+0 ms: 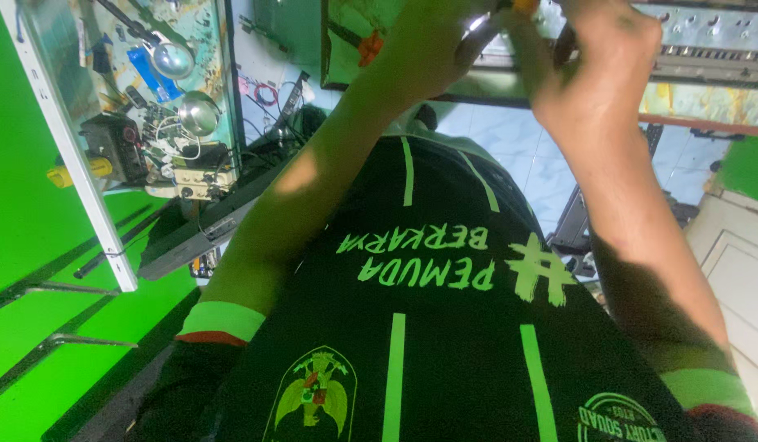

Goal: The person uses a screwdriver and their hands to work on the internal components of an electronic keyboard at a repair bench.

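Both hands work close together at 12 o'clock: the left hand [432, 49] curls around a shiny metal piece [477, 24], steadying it, while the right hand [596, 61] pinches an orange-tipped tool [524, 6]; its exact grip is hidden. Both hover over the metal chassis [706, 33].

Both bare arms raised and stretched forward, left hand [432, 49] curled with fingers closed at top of view, right hand [596, 61] fisted just beside it, knuckles up, wrists bent, hands nearly touching
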